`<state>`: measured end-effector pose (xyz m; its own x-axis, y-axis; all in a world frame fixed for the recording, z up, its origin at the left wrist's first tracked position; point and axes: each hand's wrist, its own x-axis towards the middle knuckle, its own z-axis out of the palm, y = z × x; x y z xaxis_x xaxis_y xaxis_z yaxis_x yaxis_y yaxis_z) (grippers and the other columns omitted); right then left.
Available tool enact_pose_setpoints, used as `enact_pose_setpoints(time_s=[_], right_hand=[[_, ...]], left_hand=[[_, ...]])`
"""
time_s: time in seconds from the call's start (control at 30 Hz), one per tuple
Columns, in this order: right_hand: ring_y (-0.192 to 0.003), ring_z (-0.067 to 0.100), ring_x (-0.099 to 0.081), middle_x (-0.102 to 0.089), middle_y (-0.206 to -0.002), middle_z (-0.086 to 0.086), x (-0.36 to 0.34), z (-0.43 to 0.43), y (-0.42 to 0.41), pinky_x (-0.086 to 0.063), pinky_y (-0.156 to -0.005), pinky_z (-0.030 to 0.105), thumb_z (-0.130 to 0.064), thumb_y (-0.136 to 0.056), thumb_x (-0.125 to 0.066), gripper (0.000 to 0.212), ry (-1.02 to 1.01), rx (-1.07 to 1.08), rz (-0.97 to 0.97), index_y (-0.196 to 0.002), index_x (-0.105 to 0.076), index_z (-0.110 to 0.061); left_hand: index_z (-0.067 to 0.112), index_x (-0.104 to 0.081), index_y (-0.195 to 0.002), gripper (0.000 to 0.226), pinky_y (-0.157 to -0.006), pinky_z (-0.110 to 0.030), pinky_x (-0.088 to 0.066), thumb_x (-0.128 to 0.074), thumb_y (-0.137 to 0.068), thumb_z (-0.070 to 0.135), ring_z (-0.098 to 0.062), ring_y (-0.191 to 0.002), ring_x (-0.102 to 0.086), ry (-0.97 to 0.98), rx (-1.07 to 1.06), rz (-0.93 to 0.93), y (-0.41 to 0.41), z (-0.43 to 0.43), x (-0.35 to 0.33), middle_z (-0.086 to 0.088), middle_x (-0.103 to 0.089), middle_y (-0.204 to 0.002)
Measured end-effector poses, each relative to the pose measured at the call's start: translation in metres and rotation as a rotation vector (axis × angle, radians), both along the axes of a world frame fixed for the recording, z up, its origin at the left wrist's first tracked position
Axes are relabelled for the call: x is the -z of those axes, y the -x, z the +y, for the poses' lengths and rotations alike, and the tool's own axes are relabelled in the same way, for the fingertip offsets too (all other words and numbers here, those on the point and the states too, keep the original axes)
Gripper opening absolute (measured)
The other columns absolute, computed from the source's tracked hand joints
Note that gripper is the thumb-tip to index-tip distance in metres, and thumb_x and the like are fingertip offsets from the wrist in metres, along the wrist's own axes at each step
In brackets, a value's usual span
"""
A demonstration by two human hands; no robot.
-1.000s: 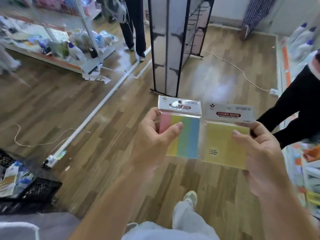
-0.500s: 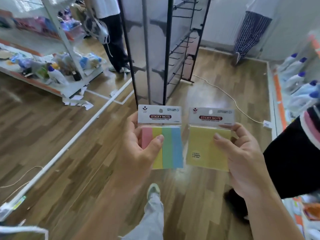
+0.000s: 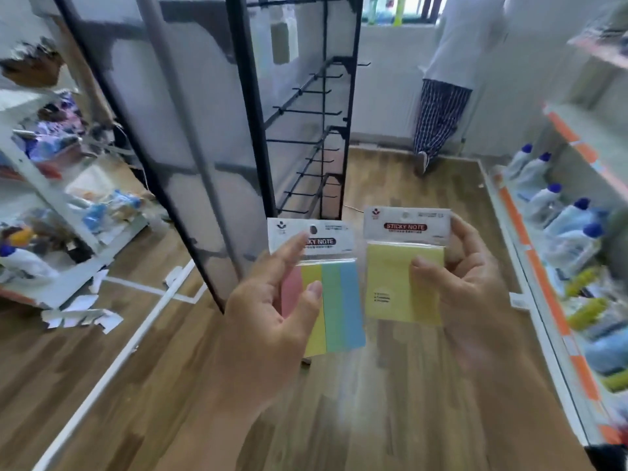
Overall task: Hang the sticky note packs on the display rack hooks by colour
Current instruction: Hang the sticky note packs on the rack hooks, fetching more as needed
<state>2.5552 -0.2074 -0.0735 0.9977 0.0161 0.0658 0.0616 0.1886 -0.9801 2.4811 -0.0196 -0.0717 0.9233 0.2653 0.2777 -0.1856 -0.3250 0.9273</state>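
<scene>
My left hand [image 3: 268,321] holds a multicolour sticky note pack [image 3: 334,300] with pink, yellow, green and blue strips; its thumb lies on the front and a finger on the white header. My right hand [image 3: 475,283] grips a plain yellow sticky note pack [image 3: 390,277] by its right side, thumb on the front. Both packs are upright, side by side, at chest height. The black display rack [image 3: 251,130] stands just ahead and left of the packs. Its rows of bare hooks [image 3: 306,113] stick out to the right, above and behind the multicolour pack.
A person in striped trousers [image 3: 438,117] stands at the back wall. Shelves with blue-capped white bottles [image 3: 560,212] line the right side. A white shelf unit [image 3: 51,205] with mixed goods and paper scraps on the floor is at the left. Wooden floor [image 3: 390,402] below.
The view has tilted upward and closer to the rack, so more hooks show. Both hands still hold their packs; my left forefinger has shifted up onto the multicolour pack's header.
</scene>
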Motion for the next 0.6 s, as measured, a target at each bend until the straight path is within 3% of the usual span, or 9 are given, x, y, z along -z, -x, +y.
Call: enact_pose_setpoints(time_s=[0.07, 0.13, 0.23, 0.33, 0.47, 0.6], right_hand=[[-0.084, 0.008, -0.07, -0.074, -0.094, -0.014, -0.003, 0.01, -0.049, -0.057, -0.068, 0.031, 0.005, -0.09, -0.056, 0.067, 0.003, 0.012, -0.043, -0.144, -0.037, -0.03], [-0.084, 0.006, -0.07, -0.073, -0.097, -0.016, -0.008, 0.017, -0.098, -0.056, -0.065, 0.024, 0.005, -0.091, -0.056, 0.068, -0.016, -0.007, -0.081, -0.143, -0.038, -0.036], [-0.083, 0.011, -0.069, -0.071, -0.102, -0.003, -0.019, 0.02, -0.167, -0.056, -0.064, 0.024, 0.002, -0.092, -0.056, 0.057, 0.006, -0.065, -0.154, -0.132, -0.052, -0.038], [-0.081, 0.011, -0.068, -0.069, -0.101, -0.002, -0.034, 0.016, -0.236, -0.055, -0.061, 0.021, 0.004, -0.09, -0.058, 0.045, 0.061, -0.126, -0.213, -0.118, -0.064, -0.03], [-0.081, 0.005, -0.069, -0.073, -0.099, -0.003, -0.055, 0.01, -0.314, -0.053, -0.06, 0.017, 0.009, -0.087, -0.059, 0.042, 0.065, -0.222, -0.25, -0.113, -0.067, -0.022], [-0.078, 0.009, -0.07, -0.075, -0.099, -0.002, -0.069, 0.016, -0.381, -0.057, -0.063, 0.021, 0.013, -0.085, -0.059, 0.049, 0.005, -0.302, -0.279, -0.11, -0.069, -0.027]], left_hand=[[0.051, -0.055, -0.12, 0.044, -0.09, -0.015, -0.048, -0.06, -0.08, 0.033, 0.011, -0.109, -0.057, -0.089, -0.032, -0.049, -0.04, 0.002, -0.004, 0.036, -0.061, -0.114], [0.054, -0.058, -0.119, 0.043, -0.083, -0.003, -0.042, -0.061, -0.079, 0.039, 0.012, -0.105, -0.057, -0.143, -0.081, -0.072, -0.082, 0.006, -0.007, 0.036, -0.061, -0.109], [0.054, -0.056, -0.122, 0.045, -0.082, -0.003, -0.041, -0.056, -0.077, 0.048, 0.008, -0.105, -0.059, -0.173, -0.149, -0.102, -0.145, 0.008, -0.012, 0.025, -0.064, -0.11], [0.053, -0.055, -0.119, 0.042, -0.083, 0.001, -0.038, -0.059, -0.079, 0.04, 0.014, -0.106, -0.055, -0.197, -0.221, -0.155, -0.214, 0.004, -0.023, 0.032, -0.058, -0.113], [0.051, -0.051, -0.125, 0.049, -0.086, -0.002, -0.04, -0.059, -0.083, 0.026, 0.011, -0.109, -0.055, -0.22, -0.272, -0.214, -0.291, -0.005, -0.045, 0.029, -0.055, -0.112], [0.054, -0.047, -0.132, 0.052, -0.084, -0.002, -0.04, -0.055, -0.083, 0.039, 0.006, -0.103, -0.057, -0.297, -0.393, -0.293, -0.347, -0.001, -0.065, 0.028, -0.056, -0.107]])
